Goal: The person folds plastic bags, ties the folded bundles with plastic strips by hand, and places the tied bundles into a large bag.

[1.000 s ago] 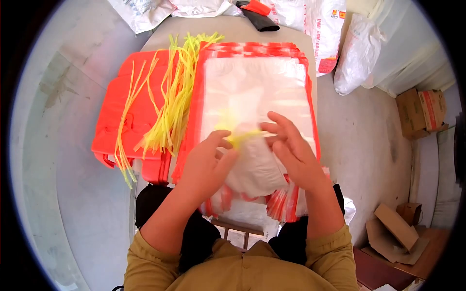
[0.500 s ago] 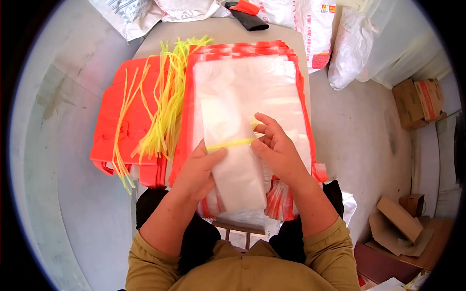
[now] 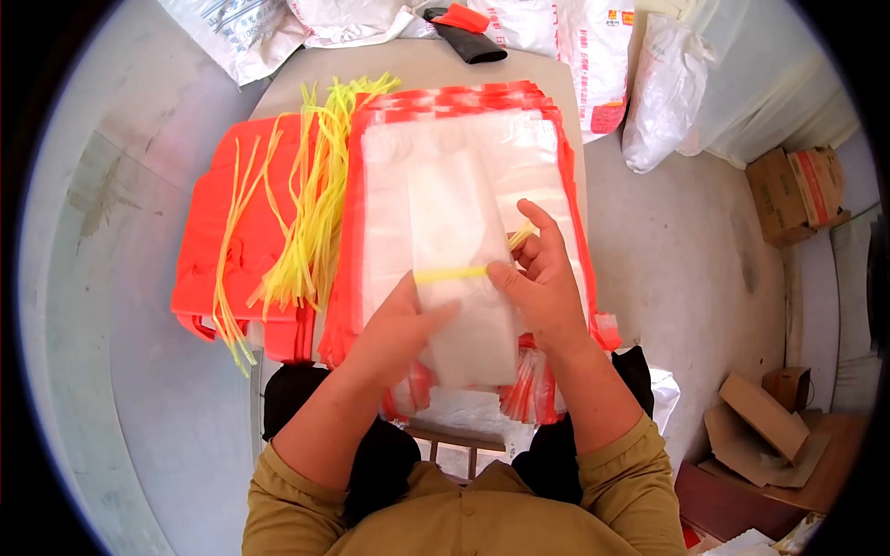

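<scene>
A folded bundle of clear plastic bags (image 3: 468,334) lies in front of me with a yellow tie (image 3: 451,274) across its middle. My left hand (image 3: 399,324) holds the bundle's left side, its fingers partly hidden behind it and the thumb blurred. At the right edge my right hand (image 3: 540,278) pinches the tie, whose loose ends stick out by the index finger. Beneath both hands is a wide stack of clear bags with red edges (image 3: 389,157). Many loose yellow strips (image 3: 324,204) lie left of the stack, over folded red material (image 3: 222,204).
White printed sacks (image 3: 593,56) and a black tube-like item (image 3: 471,44) with a red piece are beyond the tabletop (image 3: 399,60). A white plastic bag (image 3: 667,93) and cardboard boxes (image 3: 788,199) stand at the right. An opened carton (image 3: 760,422) is lower right.
The yellow tie, first blurred between my hands, now runs straight across the folded bundle. Since the middle frame, the bundle and both hands have shifted slightly right, and the bundle is more upright.
</scene>
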Available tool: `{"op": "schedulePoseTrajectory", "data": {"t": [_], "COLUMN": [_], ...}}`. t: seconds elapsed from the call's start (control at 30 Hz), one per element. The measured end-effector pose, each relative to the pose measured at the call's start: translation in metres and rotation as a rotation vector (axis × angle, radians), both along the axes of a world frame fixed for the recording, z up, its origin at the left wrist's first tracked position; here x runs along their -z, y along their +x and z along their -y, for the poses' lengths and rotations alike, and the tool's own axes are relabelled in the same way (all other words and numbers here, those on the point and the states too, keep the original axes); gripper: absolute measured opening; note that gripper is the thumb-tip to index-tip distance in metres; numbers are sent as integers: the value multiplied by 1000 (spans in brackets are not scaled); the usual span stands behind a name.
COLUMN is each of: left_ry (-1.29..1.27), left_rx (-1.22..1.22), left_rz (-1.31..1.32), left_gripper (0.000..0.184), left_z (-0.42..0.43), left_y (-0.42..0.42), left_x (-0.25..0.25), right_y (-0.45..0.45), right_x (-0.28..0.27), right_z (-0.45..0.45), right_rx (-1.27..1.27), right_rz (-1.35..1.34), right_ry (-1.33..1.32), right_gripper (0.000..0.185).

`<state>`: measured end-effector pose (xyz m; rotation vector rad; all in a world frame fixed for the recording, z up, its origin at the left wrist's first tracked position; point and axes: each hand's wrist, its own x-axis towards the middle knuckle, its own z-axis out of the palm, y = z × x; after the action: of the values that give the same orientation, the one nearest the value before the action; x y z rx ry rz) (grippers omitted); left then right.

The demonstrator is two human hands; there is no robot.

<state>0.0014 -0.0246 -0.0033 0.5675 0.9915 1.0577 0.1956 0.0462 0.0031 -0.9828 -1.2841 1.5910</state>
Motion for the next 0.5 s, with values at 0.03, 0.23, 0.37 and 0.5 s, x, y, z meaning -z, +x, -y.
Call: {"op": "schedulePoseTrajectory", "data": {"t": [0.03,0.23,0.37,0.5], "left_ry": [-7,-53,-12,-15], "left_rx": [22,-4,29,54], "left_rz": [-49,21,56,-67], "left_gripper": [62,64,64,64], "left_z": [0,-1,0,2], "left_y": [1,2,2,6], "left_x": [3,-1,-1,0], "right_y": [2,9,5,10], "right_x": [2,-1,3,3], "right_z": [-2,-10,-8,-13], "right_rx": [10,-87,31,100], "right_rz": [52,86,-168,-148], "right_ry": [15,-202,-3,20], "right_gripper": [80,75,73,67]}}
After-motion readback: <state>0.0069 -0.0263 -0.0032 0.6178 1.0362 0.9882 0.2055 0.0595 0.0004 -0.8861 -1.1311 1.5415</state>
